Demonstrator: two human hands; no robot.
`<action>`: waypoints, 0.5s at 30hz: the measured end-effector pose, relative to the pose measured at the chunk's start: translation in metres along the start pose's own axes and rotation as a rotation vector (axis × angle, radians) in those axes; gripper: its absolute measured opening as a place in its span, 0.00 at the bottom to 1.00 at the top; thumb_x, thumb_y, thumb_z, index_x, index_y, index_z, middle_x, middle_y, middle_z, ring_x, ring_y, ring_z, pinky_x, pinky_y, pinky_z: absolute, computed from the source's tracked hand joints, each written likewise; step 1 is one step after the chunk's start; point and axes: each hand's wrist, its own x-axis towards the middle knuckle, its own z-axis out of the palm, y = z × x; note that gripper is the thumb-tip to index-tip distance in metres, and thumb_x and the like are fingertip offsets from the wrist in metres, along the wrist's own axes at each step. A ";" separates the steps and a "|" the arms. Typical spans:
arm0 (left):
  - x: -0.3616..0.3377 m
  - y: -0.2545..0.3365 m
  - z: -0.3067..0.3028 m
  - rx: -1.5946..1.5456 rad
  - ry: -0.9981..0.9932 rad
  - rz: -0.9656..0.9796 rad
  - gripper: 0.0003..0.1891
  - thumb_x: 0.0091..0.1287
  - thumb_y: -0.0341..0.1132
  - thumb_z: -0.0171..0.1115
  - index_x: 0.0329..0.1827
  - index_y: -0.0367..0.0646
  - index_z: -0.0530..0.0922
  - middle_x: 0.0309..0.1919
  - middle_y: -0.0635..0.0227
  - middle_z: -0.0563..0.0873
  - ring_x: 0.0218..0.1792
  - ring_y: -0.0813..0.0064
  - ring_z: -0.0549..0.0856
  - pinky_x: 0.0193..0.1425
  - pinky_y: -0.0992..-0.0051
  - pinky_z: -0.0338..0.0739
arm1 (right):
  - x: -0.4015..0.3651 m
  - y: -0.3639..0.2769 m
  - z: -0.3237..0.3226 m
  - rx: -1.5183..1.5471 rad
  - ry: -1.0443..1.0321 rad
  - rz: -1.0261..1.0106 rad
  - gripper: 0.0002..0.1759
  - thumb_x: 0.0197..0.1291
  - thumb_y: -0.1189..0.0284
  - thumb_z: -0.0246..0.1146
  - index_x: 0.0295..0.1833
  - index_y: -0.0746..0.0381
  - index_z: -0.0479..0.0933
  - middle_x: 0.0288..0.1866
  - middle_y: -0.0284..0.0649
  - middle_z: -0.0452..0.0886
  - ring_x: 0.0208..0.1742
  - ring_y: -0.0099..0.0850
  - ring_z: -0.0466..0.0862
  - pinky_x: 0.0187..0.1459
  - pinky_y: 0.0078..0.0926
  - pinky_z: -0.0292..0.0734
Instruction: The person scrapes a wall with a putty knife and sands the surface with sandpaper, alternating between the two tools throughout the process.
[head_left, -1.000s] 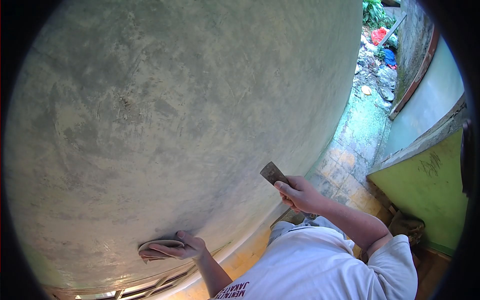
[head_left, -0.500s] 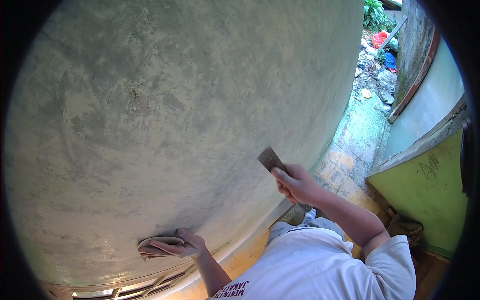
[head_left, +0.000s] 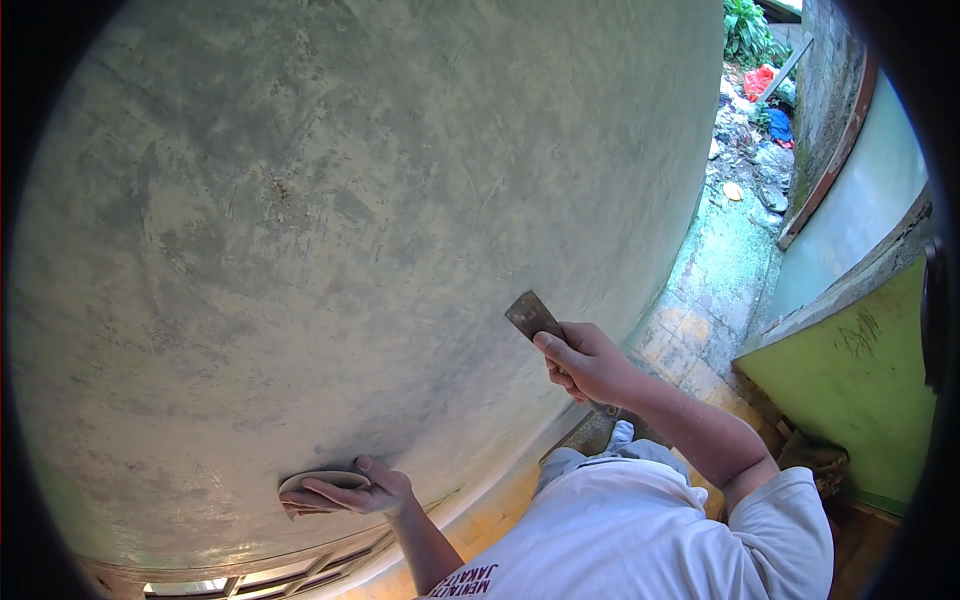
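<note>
A grey, patchy plastered wall (head_left: 330, 240) fills most of the view. At the lower left, my left hand (head_left: 365, 492) holds a pale round-edged dish (head_left: 325, 479) from below, with its fingers wrapped under it, close to the wall. What the dish contains is too hard to make out. My right hand (head_left: 585, 362) grips a putty knife (head_left: 533, 315) by its handle, the flat blade pointing up and left near the wall surface. Whether the blade touches the wall cannot be told.
A narrow tiled walkway (head_left: 715, 290) runs along the wall to scattered rubbish (head_left: 765, 150) and green plants (head_left: 748, 35). On the right stands a low green wall (head_left: 850, 380). Slatted window openings (head_left: 270, 580) lie at the bottom left.
My right hand and the putty knife have shifted slightly left. My left hand with the dish has barely moved.
</note>
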 end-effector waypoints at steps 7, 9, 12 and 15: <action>0.000 -0.001 0.000 -0.029 -0.023 0.013 0.34 0.69 0.46 0.48 0.73 0.36 0.52 0.74 0.46 0.45 0.75 0.47 0.41 0.73 0.44 0.31 | -0.012 0.033 -0.006 0.024 -0.017 0.129 0.22 0.71 0.56 0.49 0.28 0.60 0.65 0.16 0.29 0.65 0.13 0.17 0.65 0.15 0.19 0.64; 0.000 -0.001 -0.001 -0.009 -0.028 0.020 0.34 0.69 0.46 0.48 0.73 0.36 0.52 0.74 0.45 0.45 0.75 0.47 0.42 0.73 0.45 0.32 | -0.006 0.020 -0.004 0.017 0.042 0.104 0.22 0.71 0.56 0.49 0.29 0.61 0.65 0.16 0.29 0.64 0.13 0.17 0.64 0.15 0.19 0.63; 0.000 0.000 -0.001 0.009 -0.009 0.016 0.34 0.69 0.48 0.49 0.73 0.38 0.54 0.74 0.47 0.48 0.75 0.47 0.44 0.73 0.45 0.36 | -0.003 0.011 -0.003 0.048 0.033 0.039 0.22 0.70 0.54 0.49 0.28 0.59 0.65 0.16 0.28 0.65 0.13 0.17 0.64 0.15 0.19 0.63; 0.000 0.000 0.001 -0.009 0.020 -0.004 0.34 0.69 0.49 0.50 0.73 0.39 0.56 0.74 0.49 0.51 0.74 0.47 0.46 0.73 0.45 0.40 | -0.012 0.018 -0.004 0.023 0.043 0.085 0.23 0.70 0.54 0.49 0.27 0.59 0.65 0.16 0.29 0.65 0.13 0.17 0.64 0.15 0.19 0.63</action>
